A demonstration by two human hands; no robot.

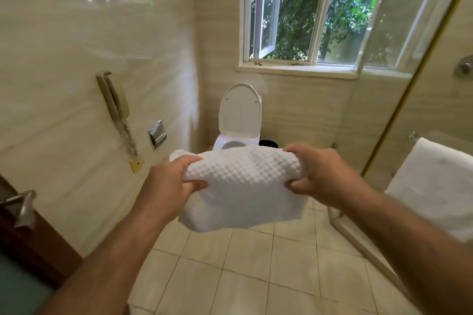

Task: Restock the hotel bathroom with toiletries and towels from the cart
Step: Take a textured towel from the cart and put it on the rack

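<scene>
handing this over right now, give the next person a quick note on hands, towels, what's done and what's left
Left hand: grips the left end of the folded white waffle towel.
Right hand: grips its right end; it is held in the air before the toilet.
Done: a second white towel already hangs at the right, by the shower glass.
Left: the held towel is not yet placed. No toiletries or cart in view; whether the paper holder on the wall holds a roll cannot be told.
</scene>
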